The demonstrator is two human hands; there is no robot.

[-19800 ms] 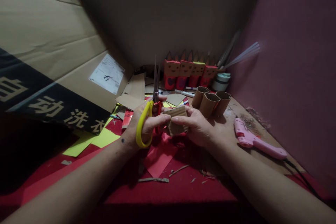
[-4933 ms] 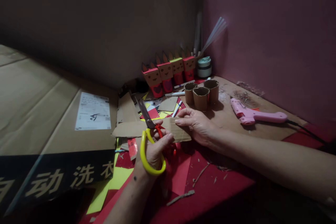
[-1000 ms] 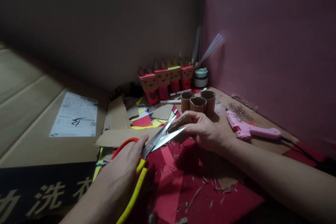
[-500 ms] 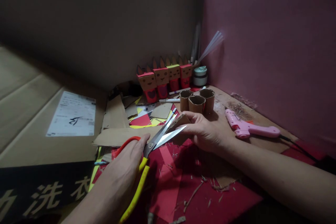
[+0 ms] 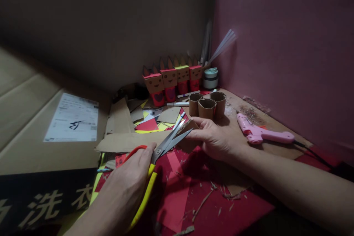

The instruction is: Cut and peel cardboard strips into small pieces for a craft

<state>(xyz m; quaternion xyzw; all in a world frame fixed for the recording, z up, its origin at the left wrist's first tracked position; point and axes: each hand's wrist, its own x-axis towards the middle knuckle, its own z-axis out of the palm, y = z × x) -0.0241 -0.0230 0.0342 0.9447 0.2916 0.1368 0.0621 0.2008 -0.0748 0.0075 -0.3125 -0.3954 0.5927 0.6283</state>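
Observation:
My left hand (image 5: 129, 177) is closed on a pair of scissors (image 5: 158, 152) with red and yellow handles. The blades are parted and reach toward a small piece of cardboard (image 5: 188, 127), one on each side of its near edge. Between thumb and fingers, my right hand (image 5: 211, 138) pinches that piece. Just behind the right hand stand three short cardboard tubes (image 5: 207, 109). Beneath both hands lies red paper (image 5: 175, 188) strewn with cardboard shavings.
Several cardboard figures (image 5: 169, 79) with pointed ears stand at the back, beside a pale green jar (image 5: 210, 78). A pink glue gun (image 5: 262, 132) lies at right, its cord trailing. A large cardboard box (image 5: 52, 125) fills the left side. Paper scraps (image 5: 148, 125) cover the back left.
The scissor blades have closed somewhat around the cardboard piece. The lower handle has moved nearer the left hand. My right hand keeps about the same place.

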